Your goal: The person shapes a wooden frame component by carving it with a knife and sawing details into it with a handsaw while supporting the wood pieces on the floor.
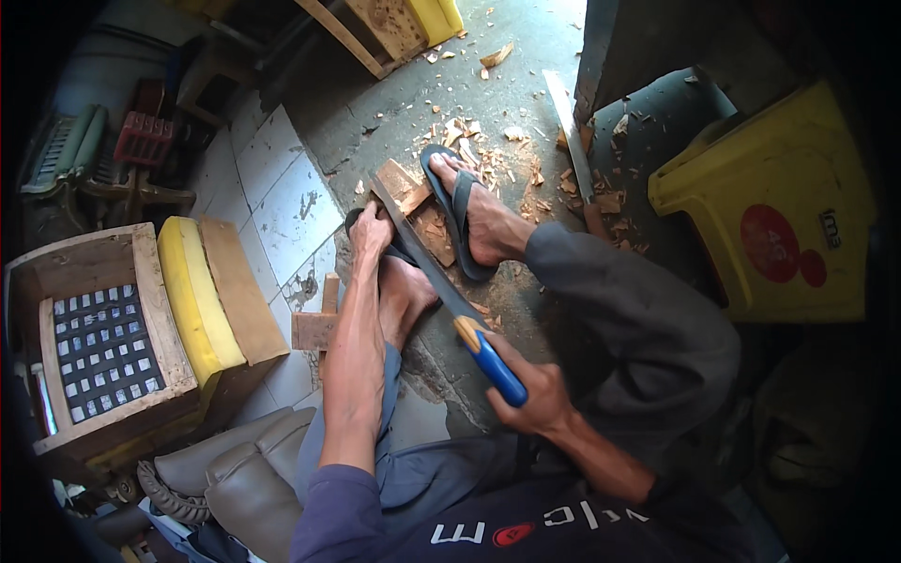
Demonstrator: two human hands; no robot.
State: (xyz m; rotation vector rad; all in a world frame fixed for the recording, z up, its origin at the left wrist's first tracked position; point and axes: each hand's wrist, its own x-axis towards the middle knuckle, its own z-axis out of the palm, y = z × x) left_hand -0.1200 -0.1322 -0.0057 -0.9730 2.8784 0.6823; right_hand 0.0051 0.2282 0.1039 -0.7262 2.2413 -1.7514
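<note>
A handsaw [436,275] slants across the middle of the view, its blade over a brown wood block [404,186] on the floor. My right hand [533,389] is wrapped round the saw's blue and yellow handle [496,361]. Beside the far end of the blade, my left hand [372,232] is curled with its fingers close to the wood. What lies under those fingers is hidden. My right foot [483,214], in a dark flip-flop [455,220], rests against the wood; my left foot [404,293] is near my left wrist.
Wood chips [460,133] litter the floor. A second long blade [571,136] lies at the right, near a yellow plastic stool [770,216]. On the left stands a wooden seat frame [145,310] with black webbing and yellow foam [197,296]. Joined wood pieces [314,330] lie beside my left forearm.
</note>
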